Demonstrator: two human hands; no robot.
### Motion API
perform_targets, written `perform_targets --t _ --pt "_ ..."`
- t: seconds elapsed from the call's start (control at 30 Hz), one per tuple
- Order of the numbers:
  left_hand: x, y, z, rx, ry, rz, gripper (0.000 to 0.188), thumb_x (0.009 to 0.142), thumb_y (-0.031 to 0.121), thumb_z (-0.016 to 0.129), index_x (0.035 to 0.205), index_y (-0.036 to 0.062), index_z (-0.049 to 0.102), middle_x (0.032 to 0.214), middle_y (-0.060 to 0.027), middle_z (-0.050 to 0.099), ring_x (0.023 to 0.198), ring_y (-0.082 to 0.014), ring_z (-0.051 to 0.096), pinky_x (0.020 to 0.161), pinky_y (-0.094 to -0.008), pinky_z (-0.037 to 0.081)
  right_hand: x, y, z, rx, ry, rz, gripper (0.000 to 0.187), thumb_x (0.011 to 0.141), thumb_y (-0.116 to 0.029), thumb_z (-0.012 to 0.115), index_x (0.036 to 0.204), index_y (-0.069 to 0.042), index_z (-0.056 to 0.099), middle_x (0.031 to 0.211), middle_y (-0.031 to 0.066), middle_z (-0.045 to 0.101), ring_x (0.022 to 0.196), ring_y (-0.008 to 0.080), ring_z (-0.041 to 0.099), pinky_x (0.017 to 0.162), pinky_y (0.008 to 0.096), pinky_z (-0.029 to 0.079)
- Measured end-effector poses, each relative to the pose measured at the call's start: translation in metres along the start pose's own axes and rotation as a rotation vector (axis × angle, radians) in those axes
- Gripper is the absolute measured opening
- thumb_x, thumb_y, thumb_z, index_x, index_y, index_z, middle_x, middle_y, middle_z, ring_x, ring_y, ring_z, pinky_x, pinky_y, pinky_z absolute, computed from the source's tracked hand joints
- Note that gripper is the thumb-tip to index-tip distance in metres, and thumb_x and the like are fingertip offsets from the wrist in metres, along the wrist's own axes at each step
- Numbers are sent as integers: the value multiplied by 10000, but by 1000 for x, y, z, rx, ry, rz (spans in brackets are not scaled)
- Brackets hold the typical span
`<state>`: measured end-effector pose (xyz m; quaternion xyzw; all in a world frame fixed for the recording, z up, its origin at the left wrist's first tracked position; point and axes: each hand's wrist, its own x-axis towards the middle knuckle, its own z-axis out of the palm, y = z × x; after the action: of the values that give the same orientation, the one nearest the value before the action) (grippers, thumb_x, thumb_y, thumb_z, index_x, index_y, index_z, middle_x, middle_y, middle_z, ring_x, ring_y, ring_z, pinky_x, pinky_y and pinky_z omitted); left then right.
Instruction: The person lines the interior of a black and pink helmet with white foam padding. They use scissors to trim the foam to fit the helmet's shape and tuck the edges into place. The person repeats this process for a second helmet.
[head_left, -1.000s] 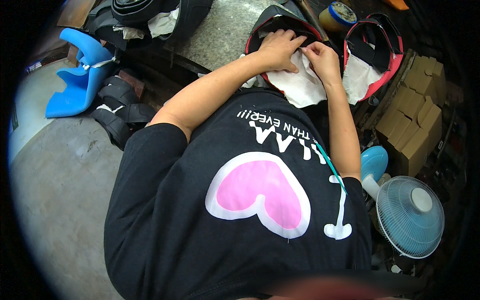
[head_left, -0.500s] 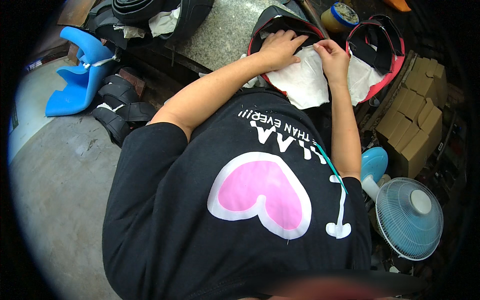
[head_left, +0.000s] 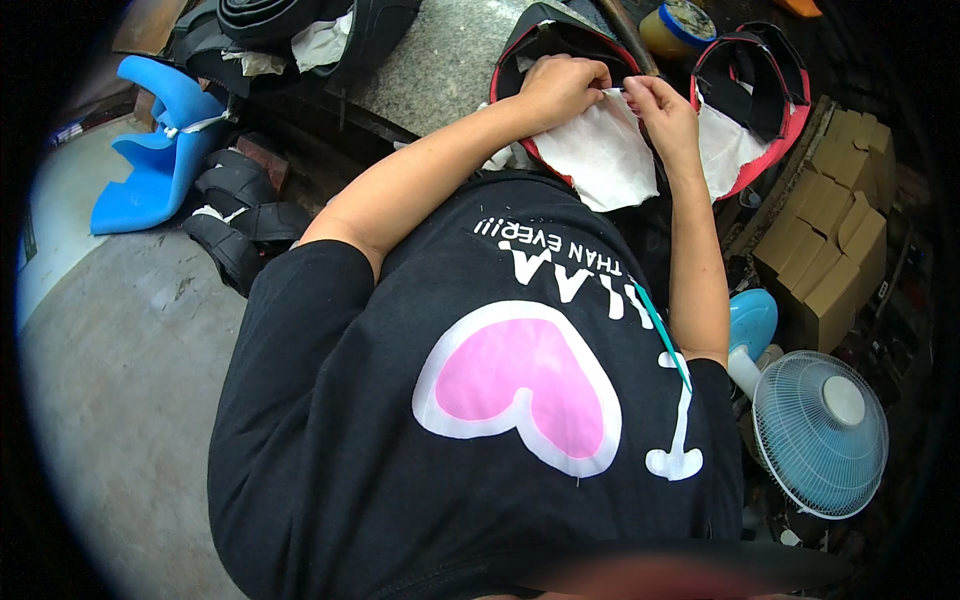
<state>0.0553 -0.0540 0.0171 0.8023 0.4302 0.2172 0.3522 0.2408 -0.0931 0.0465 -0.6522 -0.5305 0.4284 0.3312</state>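
In front of me lies a black shoe upper (head_left: 530,40) with red edging and a white lining (head_left: 605,160) spread toward my body. My left hand (head_left: 562,95) is closed, its thumb and fingertips pinching the lining's upper edge. Close beside it, my right hand (head_left: 662,118) pinches the same edge, so a short stretch of white shows between the two sets of fingertips. A second black-and-red upper (head_left: 790,110) sits to the right, its white lining hanging out. A dark rod (head_left: 622,28) lies just beyond my hands.
A speckled stone slab (head_left: 435,70) is at the far side, with black uppers (head_left: 375,45) at its left. A blue-rimmed jar (head_left: 680,30) stands beyond the rod. Folded cardboard boxes (head_left: 830,230) and a fan (head_left: 820,430) are at right; a blue plastic piece (head_left: 165,150) is at left.
My left hand has gone from lying spread on the upper to pinching the lining's edge near my right fingers. My right hand has shifted slightly.
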Motion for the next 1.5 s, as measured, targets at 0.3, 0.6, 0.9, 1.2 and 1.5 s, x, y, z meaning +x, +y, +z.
perform_targets --t 0.3,0.6,0.9,1.2,1.5 --pt "-5 -9 10 52 64 69 318 800 195 732 1088 98 638 1041 -113 683 984 -320 643 864 -427 499 4 16 4 -14 92 -151 162 839 -168 736 910 -26 709 789 46 705 715 107 632 680 253 494" --pt "-6 -12 9 -15 46 62 299 782 194 740 1057 116 653 999 -112 681 953 -310 647 840 -416 498 -3 16 2 78 -79 -249 124 831 -92 729 925 -17 701 834 27 689 744 81 613 688 229 489" --pt "-8 -13 -5 -163 24 -40 238 792 160 707 992 58 626 925 -133 661 901 -268 664 805 -361 520 -18 16 -2 200 -217 -43 121 872 26 509 969 -21 564 992 85 725 931 123 684 852 253 518" --pt "-9 -11 3 154 19 40 212 760 230 688 810 26 717 940 -157 642 857 -331 637 804 -408 511 -23 18 7 -54 -155 -130 120 837 -78 562 946 -67 611 899 69 726 862 183 710 781 301 527" --pt "-10 -16 -2 80 -71 25 198 721 221 742 778 34 710 939 -151 632 874 -324 635 808 -401 507 -27 -2 21 -623 19 -300 149 810 -236 713 920 -140 743 812 96 699 785 267 677 737 370 543"
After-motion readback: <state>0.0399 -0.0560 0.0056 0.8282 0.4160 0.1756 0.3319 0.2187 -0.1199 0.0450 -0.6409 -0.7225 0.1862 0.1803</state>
